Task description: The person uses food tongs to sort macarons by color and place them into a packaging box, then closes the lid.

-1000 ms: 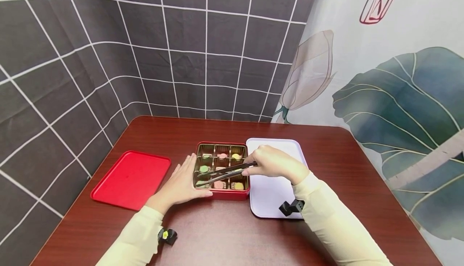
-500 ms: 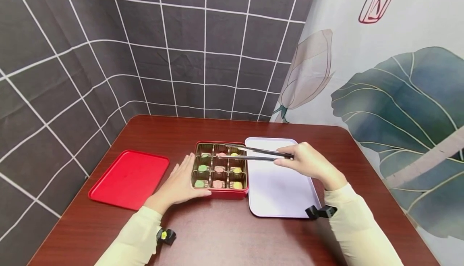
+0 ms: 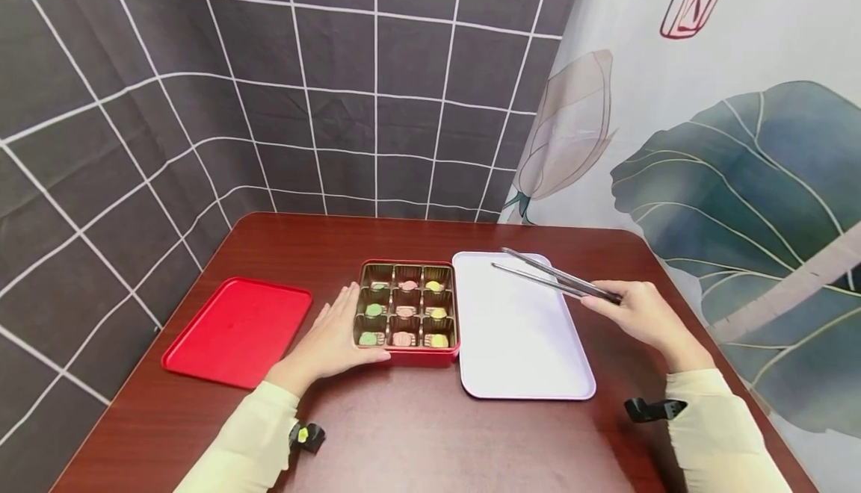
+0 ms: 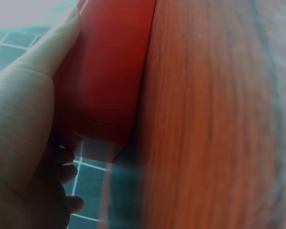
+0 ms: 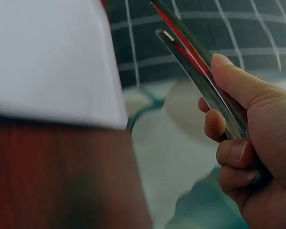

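A red box (image 3: 424,360) holds a gold-coloured insert with several compartments, each with a small round green, pink or yellow sweet. My left hand (image 3: 326,343) rests against the box's near left corner, thumb along the front wall and fingers straight along the left side. In the left wrist view the thumb (image 4: 50,50) lies on the box's red wall (image 4: 109,62). My right hand (image 3: 646,321) grips metal tongs (image 3: 561,280), raised over the right edge of the white tray (image 3: 525,336). In the right wrist view the tongs' tips stand slightly apart with nothing between them.
A flat red lid or tray (image 3: 238,332) lies to the left of the box. The white tray sits right beside the box's right side. All stand on a brown wooden table (image 3: 410,433). Behind it hangs a dark gridded curtain (image 3: 343,119).
My right hand has pulled the tongs up and rightward, from inside the box to over the white tray's right edge. My left hand has stayed at the box.
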A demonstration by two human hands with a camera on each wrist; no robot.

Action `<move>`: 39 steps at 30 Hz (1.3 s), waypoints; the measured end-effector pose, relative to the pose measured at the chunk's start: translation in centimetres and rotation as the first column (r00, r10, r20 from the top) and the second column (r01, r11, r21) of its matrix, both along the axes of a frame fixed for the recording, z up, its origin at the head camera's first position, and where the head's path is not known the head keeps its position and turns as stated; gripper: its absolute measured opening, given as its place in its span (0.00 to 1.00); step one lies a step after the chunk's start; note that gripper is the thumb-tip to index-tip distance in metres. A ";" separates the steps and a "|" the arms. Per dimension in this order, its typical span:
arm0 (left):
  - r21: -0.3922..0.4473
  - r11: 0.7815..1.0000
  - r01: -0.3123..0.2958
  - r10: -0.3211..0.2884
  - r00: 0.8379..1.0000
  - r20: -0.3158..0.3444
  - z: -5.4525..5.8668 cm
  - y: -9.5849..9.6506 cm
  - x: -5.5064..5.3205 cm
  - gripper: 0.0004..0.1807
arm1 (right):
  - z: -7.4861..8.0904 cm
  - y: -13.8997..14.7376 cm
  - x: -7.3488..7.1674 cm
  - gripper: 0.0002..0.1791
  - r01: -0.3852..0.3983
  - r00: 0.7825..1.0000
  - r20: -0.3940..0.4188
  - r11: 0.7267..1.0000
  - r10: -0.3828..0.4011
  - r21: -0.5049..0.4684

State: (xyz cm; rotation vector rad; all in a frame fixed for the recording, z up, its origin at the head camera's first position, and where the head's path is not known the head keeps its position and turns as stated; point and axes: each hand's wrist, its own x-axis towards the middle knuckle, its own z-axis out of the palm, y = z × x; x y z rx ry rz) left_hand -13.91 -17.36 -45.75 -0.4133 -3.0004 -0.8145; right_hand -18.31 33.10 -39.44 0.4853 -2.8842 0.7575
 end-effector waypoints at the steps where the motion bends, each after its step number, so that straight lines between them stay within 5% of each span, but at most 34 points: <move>1: -0.002 1.000 -0.002 0.002 1.000 0.003 -0.1 0.0 0.0 0.74 | -0.5 0.8 -0.1 0.26 0.017 1.000 -0.009 1.000 -0.017 0.005; 17: -0.015 1.000 -0.007 0.007 1.000 0.009 -0.5 -0.1 -0.2 0.72 | -4.1 10.7 0.3 0.30 0.175 0.981 0.064 0.980 -0.181 0.089; 39: -0.041 0.999 0.004 -0.004 1.000 0.013 -0.2 -0.1 -0.4 0.73 | -5.9 12.7 -1.0 0.39 0.179 0.959 0.183 0.964 -0.215 0.195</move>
